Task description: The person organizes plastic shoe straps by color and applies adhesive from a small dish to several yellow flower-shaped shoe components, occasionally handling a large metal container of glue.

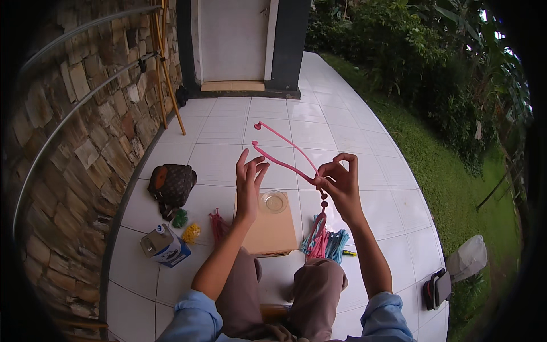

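A pink cord (288, 165) is pinched between the thumb and fingertips of my right hand (341, 183). Two strands stretch from the pinch toward the upper left, each ending in a small knob or knot. Dark round beads (324, 199) hang below the pinch, and more cord trails down from them. My left hand (247, 185) is raised beside the lower strand, fingers apart and apparently holding nothing. Beneath the hands lies a tan cardboard box or board (268, 231) with a clear round dish (274, 201) on it.
Bundles of blue and pink cords (337, 245) lie by my right knee, dark pink ones (218, 227) at left. Further left are a blue-white container (165, 246), yellow (191, 232) and green (180, 218) bundles and a backpack (172, 185). A black item (437, 289) sits far right.
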The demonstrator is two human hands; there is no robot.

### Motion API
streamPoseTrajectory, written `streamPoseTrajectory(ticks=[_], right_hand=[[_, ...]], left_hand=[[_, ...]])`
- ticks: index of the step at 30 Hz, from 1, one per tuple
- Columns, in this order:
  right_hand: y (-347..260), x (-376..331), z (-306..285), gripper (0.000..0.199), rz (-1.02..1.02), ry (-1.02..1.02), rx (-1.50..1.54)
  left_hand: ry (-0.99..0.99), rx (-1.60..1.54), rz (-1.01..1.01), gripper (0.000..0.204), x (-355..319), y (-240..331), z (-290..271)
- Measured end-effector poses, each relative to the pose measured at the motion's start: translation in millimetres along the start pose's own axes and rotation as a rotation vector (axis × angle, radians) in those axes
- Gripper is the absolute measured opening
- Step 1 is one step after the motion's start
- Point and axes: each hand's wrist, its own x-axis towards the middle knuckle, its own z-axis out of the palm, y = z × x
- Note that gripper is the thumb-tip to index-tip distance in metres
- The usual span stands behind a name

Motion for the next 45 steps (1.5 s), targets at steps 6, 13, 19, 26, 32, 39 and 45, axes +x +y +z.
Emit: streamPoseTrajectory(ticks=[6,13,19,26,32,39,45], right_hand=[[3.8,20.0,41.6,0.044,-0.114,0.211,-0.016],[46.5,11.1,50.0,0.041,0.095,0.322,-0.092],[84.6,-28.3,41.1,0.054,0.094,-0.049,-0.431],[113.6,-43.7,64.3,0.081,-0.046,-0.269,-0.293],[185.6,-63.3,109.0,0.089,0.333,-0.352,0.007],[262.1,-74.8,122.2,0.08,0.651,-0.252,-0.15],[298.0,-40.0,182.1,0.079,0.565,-0.261,0.126]], left_hand=[[-0.4,0.223,-0.185,0.041,-39.0,29.4,21.6],[-0.166,0.57,0.171,0.015,-39.4,27.1,-0.1],[-0.07,0.336,0.22,0.012,-20.4,-1.4,-19.9],[-0.142,-0.082,-0.094,0.015,-29.0,-0.6,-35.6],[0.232,-0.117,-0.26,0.02,-31.3,-54.2,-103.1],[0.173,0.231,-1.04,0.028,-58.7,-112.9,-173.8],[0.263,0.25,-0.747,0.032,-35.1,-92.4,-206.8]])
